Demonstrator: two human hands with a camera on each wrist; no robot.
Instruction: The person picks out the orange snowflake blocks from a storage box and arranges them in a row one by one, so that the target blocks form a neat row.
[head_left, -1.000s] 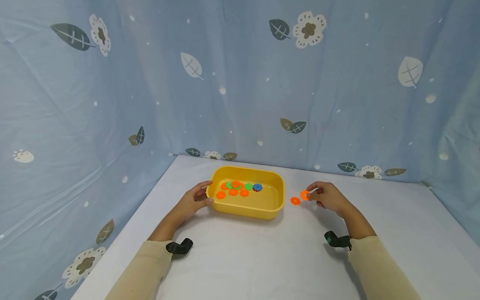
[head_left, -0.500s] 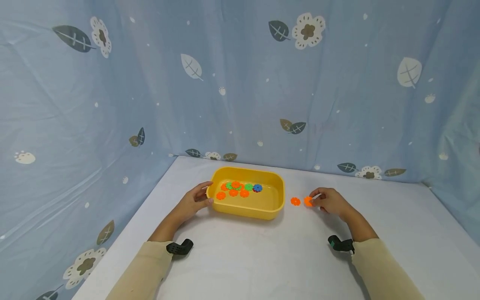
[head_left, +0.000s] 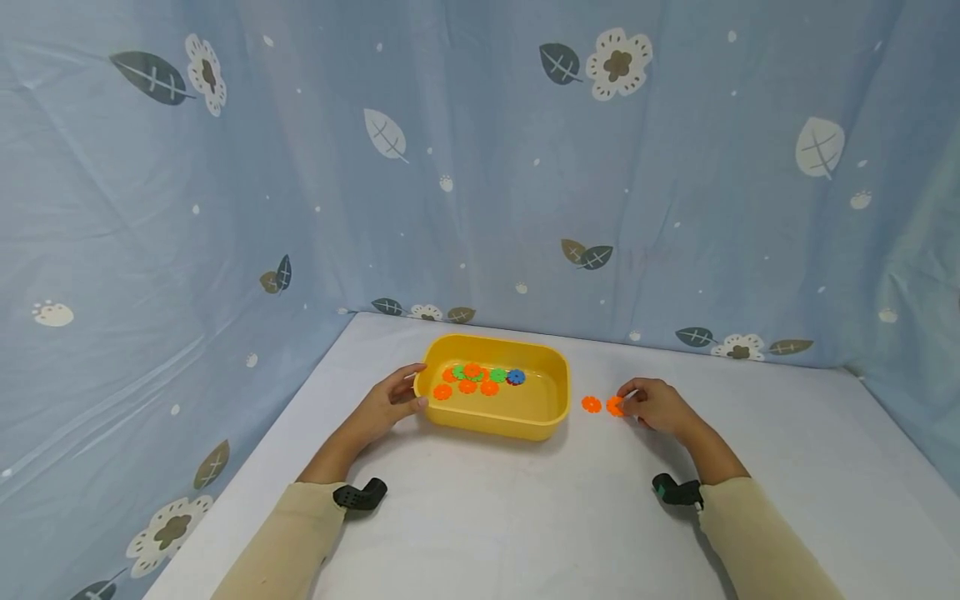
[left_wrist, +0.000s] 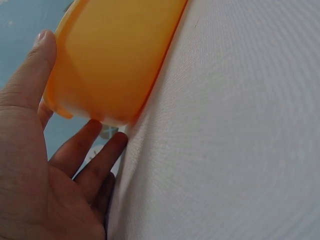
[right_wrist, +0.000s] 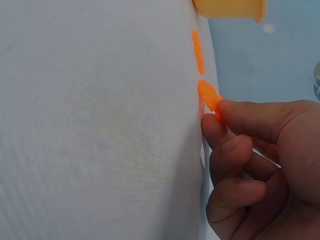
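A yellow plastic tub (head_left: 487,422) stands on the white cloth, with several orange, green and blue flower-shaped discs lying inside, mostly toward its left half. At the tub's left end my left hand (head_left: 390,400) holds it, thumb at the near corner and fingers behind the end wall. The left wrist view shows the thumb (left_wrist: 37,65) against the tub's rim. To the right of the tub, my right hand (head_left: 658,407) pinches an orange flower-shaped disc (right_wrist: 207,93) between thumb and finger, tilted low at the cloth. Another orange disc (head_left: 592,404) lies flat between it and the tub.
White cloth (head_left: 510,517) covers the table. Blue patterned curtain (head_left: 480,208) hangs along the back and left sides. A black wrist camera (head_left: 360,496) sits on the left forearm, another black camera (head_left: 677,490) on the right.
My right hand has lowered the pinched orange disc to the cloth, moving slightly right and then a little back left. The left hand and tub have stayed in place.
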